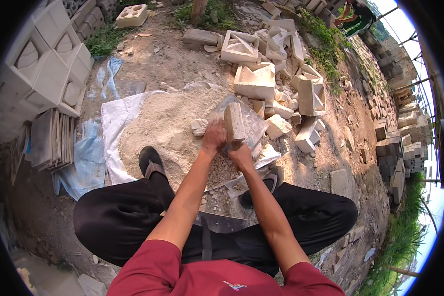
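Note:
Between my knees, a dusty, block-headed mallet (pixel 235 122) stands over a flat grey slab (pixel 254 121). My right hand (pixel 240 156) is closed in a fist at the mallet's near end, around what looks like its handle. Just left of the mallet head, my left hand (pixel 215 136) has its fingers curled down at the slab's left edge; whatever they hold is hidden. A pale broken lump (pixel 199 127) lies beside the left fingers. Crushed pale grit (pixel 155 123) is heaped on a white woven sheet (pixel 114 118) to the left.
Broken cast blocks (pixel 254 81) and rubble are piled beyond the slab, to the right. Pale hollow blocks (pixel 47 64) are stacked at the left, above upright thin boards (pixel 59 140) and blue plastic (pixel 86 163). Another person (pixel 355 17) is at the far right.

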A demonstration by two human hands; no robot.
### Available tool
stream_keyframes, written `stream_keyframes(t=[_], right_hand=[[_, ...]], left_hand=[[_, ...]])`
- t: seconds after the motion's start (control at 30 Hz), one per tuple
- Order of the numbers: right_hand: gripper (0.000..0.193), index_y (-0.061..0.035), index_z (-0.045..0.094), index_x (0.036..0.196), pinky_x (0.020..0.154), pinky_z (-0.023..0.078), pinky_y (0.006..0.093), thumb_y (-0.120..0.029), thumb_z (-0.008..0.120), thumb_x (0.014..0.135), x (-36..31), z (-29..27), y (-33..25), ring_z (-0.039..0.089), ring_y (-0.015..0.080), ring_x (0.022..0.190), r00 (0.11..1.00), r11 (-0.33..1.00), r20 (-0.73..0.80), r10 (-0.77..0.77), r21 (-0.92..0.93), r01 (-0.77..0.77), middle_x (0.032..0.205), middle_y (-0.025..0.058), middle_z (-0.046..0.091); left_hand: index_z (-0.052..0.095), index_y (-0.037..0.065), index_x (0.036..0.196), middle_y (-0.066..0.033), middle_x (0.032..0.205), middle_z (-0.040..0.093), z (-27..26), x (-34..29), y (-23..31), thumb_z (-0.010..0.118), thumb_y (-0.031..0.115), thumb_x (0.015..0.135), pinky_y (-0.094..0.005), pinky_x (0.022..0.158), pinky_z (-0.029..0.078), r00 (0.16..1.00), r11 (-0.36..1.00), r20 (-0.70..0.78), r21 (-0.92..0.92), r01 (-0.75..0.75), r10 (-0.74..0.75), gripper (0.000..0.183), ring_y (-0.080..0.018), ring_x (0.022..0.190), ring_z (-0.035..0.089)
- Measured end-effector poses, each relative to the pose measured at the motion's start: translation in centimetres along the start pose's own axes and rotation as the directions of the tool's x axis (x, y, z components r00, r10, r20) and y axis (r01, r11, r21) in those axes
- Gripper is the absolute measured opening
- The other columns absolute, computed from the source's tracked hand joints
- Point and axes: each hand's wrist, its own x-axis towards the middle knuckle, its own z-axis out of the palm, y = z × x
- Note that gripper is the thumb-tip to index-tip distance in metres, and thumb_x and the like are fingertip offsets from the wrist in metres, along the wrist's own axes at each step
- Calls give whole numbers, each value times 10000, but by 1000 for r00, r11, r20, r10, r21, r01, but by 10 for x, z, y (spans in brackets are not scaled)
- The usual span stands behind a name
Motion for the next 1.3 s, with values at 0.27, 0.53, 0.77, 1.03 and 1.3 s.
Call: stream_keyframes(t=[0.27,0.53,0.77,1.03,1.3], right_hand=[[451,50,638,1022,810,523,418,-271,685,708,7,-12,-23,659,400,934,998,996,-1,71,60,-70,953,259,677],[489,88,629,1010,806,523,428,-280,704,697,14,-8,12,662,404,939,998,997,54,26,-69,-22,945,308,661],[453,96,647,947,801,526,426,-281,697,701,3,-1,-3,663,410,927,993,999,-115,-11,44,16,917,295,670],[440,106,646,930,798,527,424,-265,701,702,22,-18,-4,663,415,929,976,990,165,141,-13,-141,918,295,672],[478,108,627,979,810,523,441,-269,709,698,16,11,21,644,436,964,999,991,-4,53,-120,-53,959,324,651]], left_hand=[[415,-88,1341,-304,1256,532,1,-7,-4,406,231,921,-470,1059,360,988,955,-59,-271,119,-140,528,-435,1188,493],[424,-82,1329,-309,1273,511,4,-8,-6,523,162,851,-450,1044,388,987,991,161,-123,45,-24,546,-425,1199,488],[429,-91,1314,-287,1271,526,-3,-19,-15,536,146,829,-429,1056,389,999,993,31,-121,17,-14,551,-400,1214,491],[554,-36,1208,-243,1148,610,-6,-33,-10,560,53,841,-419,959,462,998,980,-13,-194,52,-56,378,-384,1086,576],[573,-27,1156,-219,1085,619,-1,-25,3,531,13,826,-420,908,483,985,950,-55,-279,141,-162,335,-377,1024,590]])
